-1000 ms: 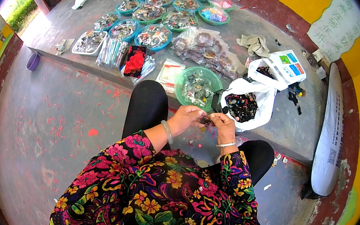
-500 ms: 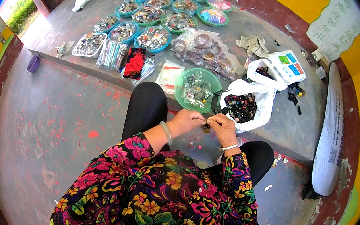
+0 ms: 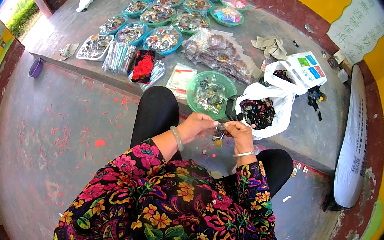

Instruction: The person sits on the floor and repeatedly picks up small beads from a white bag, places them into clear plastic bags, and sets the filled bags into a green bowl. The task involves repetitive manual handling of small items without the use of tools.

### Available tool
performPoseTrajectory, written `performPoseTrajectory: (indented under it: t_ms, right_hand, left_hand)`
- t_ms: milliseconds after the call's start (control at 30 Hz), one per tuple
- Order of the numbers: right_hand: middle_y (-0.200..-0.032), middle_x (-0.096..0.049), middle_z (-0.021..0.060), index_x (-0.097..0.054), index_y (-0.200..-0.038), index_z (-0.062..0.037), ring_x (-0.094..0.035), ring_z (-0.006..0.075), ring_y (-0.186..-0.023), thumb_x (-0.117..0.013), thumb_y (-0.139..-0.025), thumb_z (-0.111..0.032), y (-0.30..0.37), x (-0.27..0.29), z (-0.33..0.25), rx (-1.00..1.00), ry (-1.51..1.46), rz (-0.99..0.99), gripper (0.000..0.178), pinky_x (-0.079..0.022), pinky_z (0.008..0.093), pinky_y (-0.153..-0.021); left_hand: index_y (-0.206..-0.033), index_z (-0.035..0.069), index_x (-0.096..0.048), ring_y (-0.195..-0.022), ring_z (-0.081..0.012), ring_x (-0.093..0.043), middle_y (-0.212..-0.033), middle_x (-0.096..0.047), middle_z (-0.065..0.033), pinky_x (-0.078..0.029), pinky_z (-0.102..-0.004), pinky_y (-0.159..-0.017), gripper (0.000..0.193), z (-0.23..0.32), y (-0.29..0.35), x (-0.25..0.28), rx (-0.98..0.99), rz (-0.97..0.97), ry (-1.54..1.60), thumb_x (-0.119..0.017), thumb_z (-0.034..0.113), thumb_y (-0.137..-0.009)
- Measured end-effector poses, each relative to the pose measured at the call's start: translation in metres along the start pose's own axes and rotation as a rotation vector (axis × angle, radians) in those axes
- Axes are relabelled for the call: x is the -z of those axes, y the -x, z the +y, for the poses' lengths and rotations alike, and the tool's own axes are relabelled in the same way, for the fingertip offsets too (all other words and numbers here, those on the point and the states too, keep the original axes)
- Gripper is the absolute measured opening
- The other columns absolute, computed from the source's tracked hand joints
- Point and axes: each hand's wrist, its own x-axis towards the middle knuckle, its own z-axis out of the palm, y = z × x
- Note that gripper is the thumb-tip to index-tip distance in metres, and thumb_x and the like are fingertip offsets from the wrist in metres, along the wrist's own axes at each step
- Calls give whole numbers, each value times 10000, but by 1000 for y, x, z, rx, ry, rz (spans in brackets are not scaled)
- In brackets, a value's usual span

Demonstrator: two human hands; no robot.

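Observation:
Between my two hands hangs a small clear plastic bag [image 3: 219, 133] with dark bits and something yellow at its lower end. My left hand [image 3: 197, 124] pinches one upper corner of it, and my right hand [image 3: 240, 134] pinches the other. Just beyond the hands, on the raised ledge, stands a green basin [image 3: 192, 98] holding several small filled clear packets [image 3: 211, 96]. Right of the basin, an open white plastic bag [image 3: 281, 114] is full of small dark and coloured pieces [image 3: 256, 113].
Several basins of packaged trinkets [image 3: 163, 40] fill the ledge's far left, beside heaped clear packets [image 3: 219, 54]. A second white bag [image 3: 306, 71] lies behind the first. At the right wall leans a long silvery case [image 3: 353, 140]. A purple basin [image 3: 36, 68] is on the floor, left.
My hands have moved slightly apart. The small clear bag now hangs open to view between them, where before only a dark bit showed under the fingers.

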Motion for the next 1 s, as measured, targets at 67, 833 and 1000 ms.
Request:
performPoseTrajectory:
  t_ms: [67,833,1000]
  right_hand:
    - [-623,-555,-30,-638,-755,-18,-473,48,-541,-649,-769,-129,0,-2,0,-63,-28,7,112,-370,188,-508]
    - [-680,-596,21,-623,-883,-1,-524,84,-572,-665,-763,-117,-4,1,-8,-69,-159,182,172,-403,190,-528]
    - [-734,-615,22,-633,-889,16,-542,78,-651,-674,-744,-76,-2,4,-12,-10,-45,111,176,-425,191,-595]
  left_hand:
    - [-826,34,-619,-457,-64,-471,-678,-594,-30,-356,-192,-385,153,-2,-1,0,11,24,44,-608,185,-811]
    - [-968,22,-564,-828,-168,-620,-896,-621,-87,-465,-201,-543,175,-12,-6,-3,63,-72,40,-574,132,-833]
    - [-965,-10,-563,-824,-173,-616,-889,-614,-101,-524,-266,-700,171,-21,-9,-3,68,-91,-111,-560,103,-837]
